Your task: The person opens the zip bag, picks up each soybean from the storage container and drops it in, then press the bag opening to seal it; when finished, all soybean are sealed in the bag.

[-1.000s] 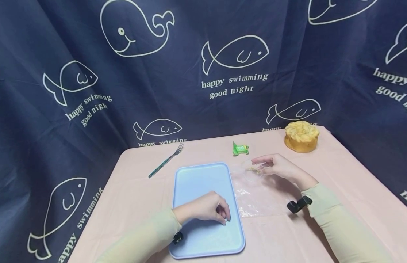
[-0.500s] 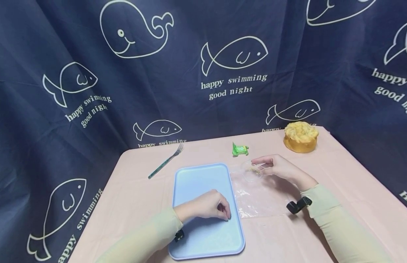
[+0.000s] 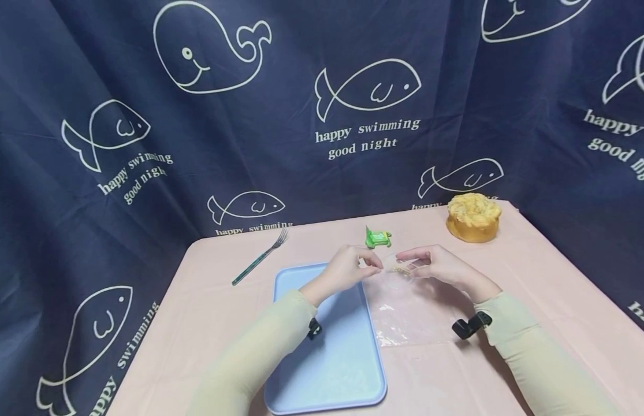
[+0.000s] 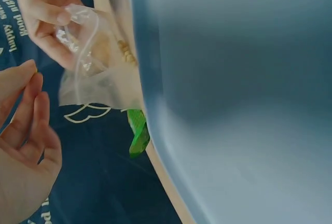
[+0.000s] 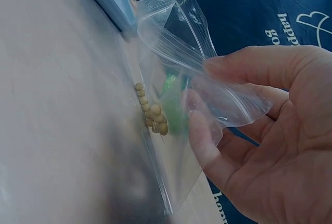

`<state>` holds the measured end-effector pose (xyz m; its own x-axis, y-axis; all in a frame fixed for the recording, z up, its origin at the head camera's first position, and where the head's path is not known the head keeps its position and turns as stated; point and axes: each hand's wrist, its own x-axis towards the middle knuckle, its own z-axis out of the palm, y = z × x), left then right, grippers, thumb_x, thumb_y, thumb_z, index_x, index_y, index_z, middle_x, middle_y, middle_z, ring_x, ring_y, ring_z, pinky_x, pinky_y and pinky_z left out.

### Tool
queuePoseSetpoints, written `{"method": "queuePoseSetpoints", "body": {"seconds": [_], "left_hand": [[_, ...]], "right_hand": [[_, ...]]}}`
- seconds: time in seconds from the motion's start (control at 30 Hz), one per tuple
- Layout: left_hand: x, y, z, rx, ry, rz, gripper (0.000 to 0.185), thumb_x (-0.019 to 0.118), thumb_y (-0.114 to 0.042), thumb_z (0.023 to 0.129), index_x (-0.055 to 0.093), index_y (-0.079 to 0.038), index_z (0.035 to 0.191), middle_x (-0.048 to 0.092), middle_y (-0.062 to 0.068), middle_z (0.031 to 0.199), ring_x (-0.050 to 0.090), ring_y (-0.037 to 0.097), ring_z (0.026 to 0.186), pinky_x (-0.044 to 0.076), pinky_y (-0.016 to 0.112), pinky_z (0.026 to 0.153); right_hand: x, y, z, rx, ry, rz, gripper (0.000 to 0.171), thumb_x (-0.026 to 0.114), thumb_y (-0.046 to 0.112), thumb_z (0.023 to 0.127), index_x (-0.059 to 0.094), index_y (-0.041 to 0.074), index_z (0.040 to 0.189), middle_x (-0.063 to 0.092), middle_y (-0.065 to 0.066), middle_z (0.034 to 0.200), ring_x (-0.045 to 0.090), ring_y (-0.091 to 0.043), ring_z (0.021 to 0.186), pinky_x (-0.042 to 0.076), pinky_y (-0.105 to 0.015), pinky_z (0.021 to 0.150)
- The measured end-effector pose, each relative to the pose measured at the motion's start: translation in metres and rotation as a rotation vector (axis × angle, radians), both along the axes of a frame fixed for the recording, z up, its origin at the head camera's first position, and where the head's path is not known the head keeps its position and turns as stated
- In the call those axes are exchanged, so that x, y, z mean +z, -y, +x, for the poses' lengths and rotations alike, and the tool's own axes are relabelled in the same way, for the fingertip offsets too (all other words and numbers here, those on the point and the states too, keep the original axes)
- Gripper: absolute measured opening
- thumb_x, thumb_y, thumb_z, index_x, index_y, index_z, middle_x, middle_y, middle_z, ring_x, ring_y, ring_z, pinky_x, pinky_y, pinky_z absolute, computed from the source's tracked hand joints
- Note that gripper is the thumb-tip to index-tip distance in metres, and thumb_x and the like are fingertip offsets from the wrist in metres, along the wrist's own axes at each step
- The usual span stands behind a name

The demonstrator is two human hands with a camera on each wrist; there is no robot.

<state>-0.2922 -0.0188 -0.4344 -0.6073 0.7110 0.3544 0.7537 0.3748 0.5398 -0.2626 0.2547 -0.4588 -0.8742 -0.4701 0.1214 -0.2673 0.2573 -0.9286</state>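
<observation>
A: What does your right hand [image 3: 440, 267] have?

B: It pinches the open mouth of a clear zip bag [image 3: 405, 300], thumb and fingers curled on the plastic. The bag lies on the pink tablecloth [image 3: 535, 271] just right of the blue tray [image 3: 342, 370], with its mouth lifted at the far end. In the right wrist view a small cluster of tan beans [image 5: 151, 115] sits inside the bag [image 5: 176, 79], near my fingers [image 5: 244, 68].

A: And your left hand [image 3: 347, 268]?

B: It hovers above the far right corner of the tray, just beside the bag's mouth, close to my right hand. Its fingertips are drawn together; whether they pinch anything I cannot tell. In the left wrist view the fingers [image 4: 28, 105] lie loosely bent, apart from the bag [image 4: 98, 68].

A: What else is on the table?

B: A green wrapped sweet [image 3: 377, 237] lies just beyond my hands. A round golden cake [image 3: 473, 217] stands at the far right corner. A fork [image 3: 259, 256] lies to the far left of the tray. A navy curtain [image 3: 249, 127] with whales and fish hangs behind.
</observation>
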Motion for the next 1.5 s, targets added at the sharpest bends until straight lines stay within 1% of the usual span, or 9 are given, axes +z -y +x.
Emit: {"method": "queuePoseSetpoints", "body": {"seconds": [0.2, 0.47, 0.57, 0.7, 0.87, 0.97, 1.1, 1.3, 1.5], "left_hand": [[-0.005, -0.025, -0.011, 0.009, -0.149, -0.050, 0.005, 0.078, -0.012, 0.091, 0.080, -0.016, 0.094, 0.075, -0.008, 0.092, 0.063, 0.004, 0.087, 0.049, 0.019, 0.082], [-0.013, -0.039, -0.014, 0.037, -0.481, -0.283, 0.006, 0.082, -0.022, 0.088, 0.080, -0.025, 0.092, 0.074, -0.013, 0.096, 0.061, 0.007, 0.092, 0.048, 0.021, 0.079], [-0.015, -0.040, -0.014, 0.039, -0.532, -0.330, 0.005, 0.082, -0.024, 0.088, 0.080, -0.026, 0.093, 0.074, -0.014, 0.098, 0.060, 0.008, 0.094, 0.047, 0.023, 0.081], [-0.020, -0.039, -0.016, 0.036, -0.445, -0.268, 0.011, 0.082, -0.020, 0.087, 0.080, -0.025, 0.097, 0.075, -0.013, 0.102, 0.061, 0.009, 0.101, 0.046, 0.023, 0.090], [-0.026, -0.030, -0.020, 0.014, -0.201, -0.069, 0.026, 0.083, -0.015, 0.086, 0.077, -0.017, 0.111, 0.072, -0.005, 0.115, 0.059, 0.013, 0.116, 0.041, 0.023, 0.104], [-0.026, -0.019, -0.022, 0.024, -0.066, -0.009, 0.044, 0.085, -0.022, 0.085, 0.071, -0.014, 0.126, 0.068, -0.001, 0.127, 0.059, 0.013, 0.119, 0.044, 0.024, 0.102], [-0.024, -0.003, -0.022, 0.028, 0.075, -0.015, 0.062, 0.088, -0.028, 0.083, 0.064, -0.007, 0.137, 0.067, 0.003, 0.133, 0.062, 0.015, 0.119, 0.051, 0.029, 0.097], [-0.028, 0.005, -0.019, 0.082, 0.092, -0.057, 0.043, 0.081, -0.023, 0.090, 0.072, -0.007, 0.128, 0.072, 0.003, 0.123, 0.067, 0.011, 0.112, 0.052, 0.022, 0.089], [-0.027, 0.001, -0.012, 0.179, 0.082, 0.044, 0.016, 0.076, -0.015, 0.093, 0.080, -0.007, 0.107, 0.078, 0.001, 0.103, 0.072, 0.010, 0.096, 0.054, 0.018, 0.080]], "right_hand": [[0.000, 0.003, -0.001, 0.018, 0.008, -0.024, 0.054, 0.067, -0.011, 0.084, 0.049, -0.022, 0.134, 0.053, -0.039, 0.134, 0.069, -0.032, 0.106, 0.057, -0.029, 0.085], [0.000, 0.004, -0.004, 0.020, 0.011, -0.013, 0.054, 0.067, -0.010, 0.084, 0.050, -0.021, 0.134, 0.054, -0.038, 0.135, 0.069, -0.019, 0.105, 0.056, -0.027, 0.084], [0.000, 0.004, -0.005, 0.016, 0.016, -0.013, 0.054, 0.067, -0.010, 0.084, 0.050, -0.021, 0.134, 0.053, -0.038, 0.135, 0.068, -0.018, 0.105, 0.056, -0.027, 0.085], [0.000, 0.004, -0.004, 0.009, 0.017, -0.016, 0.054, 0.067, -0.009, 0.084, 0.050, -0.021, 0.134, 0.054, -0.038, 0.135, 0.068, -0.020, 0.106, 0.056, -0.027, 0.085], [0.000, 0.004, -0.002, -0.003, 0.016, -0.012, 0.053, 0.067, -0.009, 0.084, 0.051, -0.021, 0.133, 0.056, -0.037, 0.133, 0.068, -0.034, 0.109, 0.056, -0.026, 0.086], [0.002, 0.004, -0.001, 0.004, 0.011, -0.005, 0.053, 0.067, -0.010, 0.084, 0.051, -0.021, 0.133, 0.054, -0.038, 0.134, 0.066, -0.041, 0.111, 0.056, -0.028, 0.087], [0.005, 0.002, 0.001, 0.016, -0.001, 0.001, 0.053, 0.067, -0.010, 0.085, 0.049, -0.023, 0.133, 0.053, -0.038, 0.135, 0.064, -0.045, 0.111, 0.056, -0.029, 0.088], [0.009, 0.000, 0.003, 0.013, 0.005, -0.003, 0.052, 0.066, -0.012, 0.087, 0.048, -0.023, 0.134, 0.052, -0.039, 0.136, 0.064, -0.045, 0.112, 0.055, -0.030, 0.090], [0.014, 0.000, 0.007, -0.040, -0.055, 0.012, 0.042, 0.066, -0.005, 0.093, 0.055, -0.017, 0.133, 0.059, -0.033, 0.132, 0.065, -0.037, 0.115, 0.053, -0.025, 0.092]]}}
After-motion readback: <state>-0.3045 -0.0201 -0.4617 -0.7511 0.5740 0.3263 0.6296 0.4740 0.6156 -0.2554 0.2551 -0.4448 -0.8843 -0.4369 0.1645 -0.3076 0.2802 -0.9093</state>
